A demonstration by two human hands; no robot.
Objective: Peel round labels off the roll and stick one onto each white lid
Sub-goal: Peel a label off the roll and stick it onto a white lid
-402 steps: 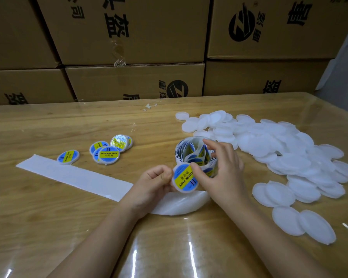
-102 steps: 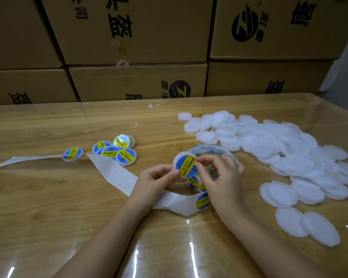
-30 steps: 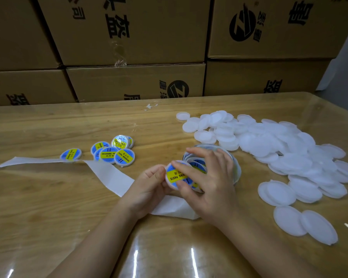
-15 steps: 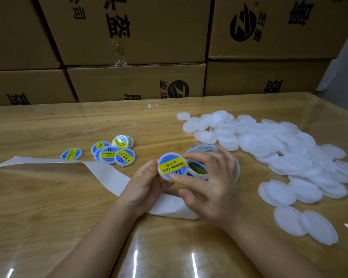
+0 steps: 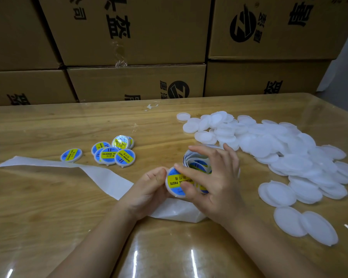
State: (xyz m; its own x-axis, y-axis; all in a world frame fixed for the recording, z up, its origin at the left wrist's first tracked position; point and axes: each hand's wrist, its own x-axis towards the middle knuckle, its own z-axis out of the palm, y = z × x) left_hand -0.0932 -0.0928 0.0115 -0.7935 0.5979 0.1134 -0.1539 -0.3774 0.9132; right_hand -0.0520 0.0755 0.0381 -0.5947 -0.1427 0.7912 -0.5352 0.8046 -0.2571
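Left hand (image 5: 149, 189) pinches the white lid (image 5: 174, 194); straight fingers (image 5: 193, 173) of right hand (image 5: 216, 183) press its blue-and-yellow label (image 5: 173, 180).

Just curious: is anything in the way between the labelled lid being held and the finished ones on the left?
Nothing visible does. Bare wooden table lies between the held round white lid with its blue-and-yellow label and the cluster of finished labelled lids; the flat white backing strip runs just nearer the person.

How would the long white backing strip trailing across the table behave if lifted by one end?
Probably floppy: the backing strip already twists and buckles along the table. Likely very light, being thin liner. It may slide easily on the glossy top.
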